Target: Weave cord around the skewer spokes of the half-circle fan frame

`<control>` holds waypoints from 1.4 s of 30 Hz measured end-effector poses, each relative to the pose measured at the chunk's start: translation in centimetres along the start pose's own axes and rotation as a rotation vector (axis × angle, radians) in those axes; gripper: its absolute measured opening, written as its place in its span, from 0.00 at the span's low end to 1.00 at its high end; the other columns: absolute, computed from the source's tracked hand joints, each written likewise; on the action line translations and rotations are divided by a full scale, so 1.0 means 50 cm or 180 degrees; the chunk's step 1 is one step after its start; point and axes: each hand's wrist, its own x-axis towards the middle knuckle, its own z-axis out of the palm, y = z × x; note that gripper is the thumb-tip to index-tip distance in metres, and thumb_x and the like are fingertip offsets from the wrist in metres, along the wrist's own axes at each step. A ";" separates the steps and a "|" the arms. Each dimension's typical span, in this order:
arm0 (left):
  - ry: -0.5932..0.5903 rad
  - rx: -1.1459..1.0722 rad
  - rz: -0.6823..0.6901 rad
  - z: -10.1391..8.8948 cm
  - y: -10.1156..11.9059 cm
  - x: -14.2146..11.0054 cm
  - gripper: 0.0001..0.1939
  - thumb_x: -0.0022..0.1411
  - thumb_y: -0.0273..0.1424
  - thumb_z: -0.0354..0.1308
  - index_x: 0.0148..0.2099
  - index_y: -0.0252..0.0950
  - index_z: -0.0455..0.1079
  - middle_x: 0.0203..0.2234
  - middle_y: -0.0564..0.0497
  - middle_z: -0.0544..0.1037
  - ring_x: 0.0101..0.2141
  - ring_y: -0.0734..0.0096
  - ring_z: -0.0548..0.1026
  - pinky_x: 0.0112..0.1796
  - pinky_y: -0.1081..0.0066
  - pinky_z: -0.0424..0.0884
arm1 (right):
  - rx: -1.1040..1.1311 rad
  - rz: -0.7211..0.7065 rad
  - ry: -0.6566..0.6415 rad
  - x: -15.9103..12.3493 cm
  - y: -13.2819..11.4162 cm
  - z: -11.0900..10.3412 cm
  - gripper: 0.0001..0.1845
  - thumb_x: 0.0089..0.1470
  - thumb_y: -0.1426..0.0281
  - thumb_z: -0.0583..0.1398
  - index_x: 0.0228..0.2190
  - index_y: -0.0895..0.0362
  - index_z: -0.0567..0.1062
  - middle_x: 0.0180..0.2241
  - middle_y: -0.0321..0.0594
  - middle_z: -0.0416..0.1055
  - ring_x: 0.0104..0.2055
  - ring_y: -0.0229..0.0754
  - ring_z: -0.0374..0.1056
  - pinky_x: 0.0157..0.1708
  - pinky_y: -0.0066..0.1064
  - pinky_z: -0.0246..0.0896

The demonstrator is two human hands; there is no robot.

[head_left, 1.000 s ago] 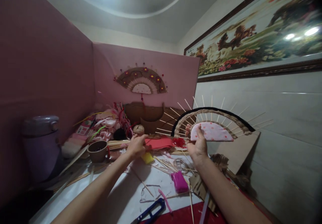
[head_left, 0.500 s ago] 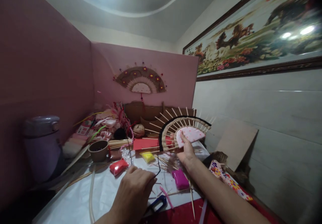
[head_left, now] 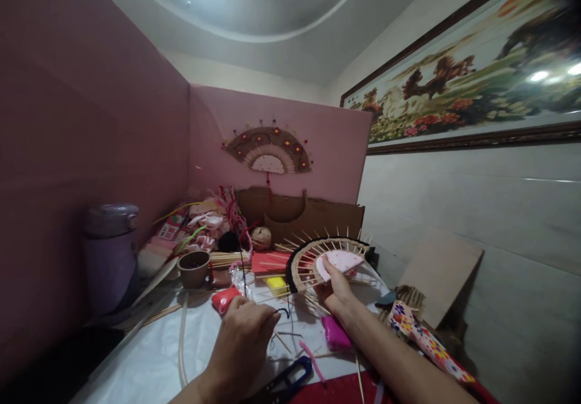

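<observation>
My right hand [head_left: 334,289] grips a half-made fan [head_left: 318,258] by its pink half-round centre; the fan has woven rattan, wooden spokes and a black rim, and lies tilted low over the table. My left hand [head_left: 242,343] is closed in a pinch on a thin black cord [head_left: 242,271] that rises from its fingers. A red clay pack [head_left: 226,298], a yellow pack [head_left: 276,283] and a magenta pack [head_left: 334,332] lie on the white table cover [head_left: 158,361]. Blue scissors [head_left: 285,380] lie near my left wrist.
A finished fan [head_left: 269,149] hangs on the pink board. A brown cup [head_left: 193,268], a purple jar [head_left: 110,252], a twine ball [head_left: 261,238], bamboo sticks [head_left: 224,260], cardboard pieces [head_left: 313,216] and a floral strip [head_left: 422,340] crowd the table. A framed painting [head_left: 467,83] hangs at right.
My right hand has lowered the fan from upright toward the table. My left hand has drawn back from the red sheet toward me and now pinches the black cord.
</observation>
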 end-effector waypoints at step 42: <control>0.0571 0.0163 0.0022 -0.056 -0.084 0.038 0.13 0.62 0.32 0.47 0.28 0.37 0.67 0.22 0.51 0.74 0.26 0.69 0.70 0.29 0.71 0.60 | -0.2798 -0.2504 -0.0593 -0.150 -0.041 0.032 0.17 0.46 0.59 0.60 0.14 0.56 0.71 0.15 0.33 0.62 0.19 0.36 0.57 0.22 0.27 0.52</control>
